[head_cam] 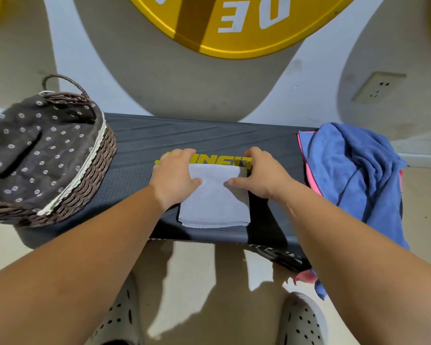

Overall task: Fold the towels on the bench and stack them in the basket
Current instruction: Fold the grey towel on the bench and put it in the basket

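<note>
A pale grey towel (214, 205), folded into a small rectangle, lies in the middle of the dark bench (135, 150). My left hand (174, 178) grips its far left corner, thumb on top and fingers curled over the far edge. My right hand (261, 174) holds the far right corner the same way. A crumpled blue towel (353, 170) sits on the bench's right end over a pink towel (311, 180). The wicker basket (95, 175) with a dark flowered lining stands on the left end; no towel shows inside it.
A wall with a large yellow round sign (234, 26) rises right behind the bench, with a socket (378, 87) at the right. My two grey clogs (301, 319) stand on the pale floor in front of the bench. Towel ends hang off the bench's right front.
</note>
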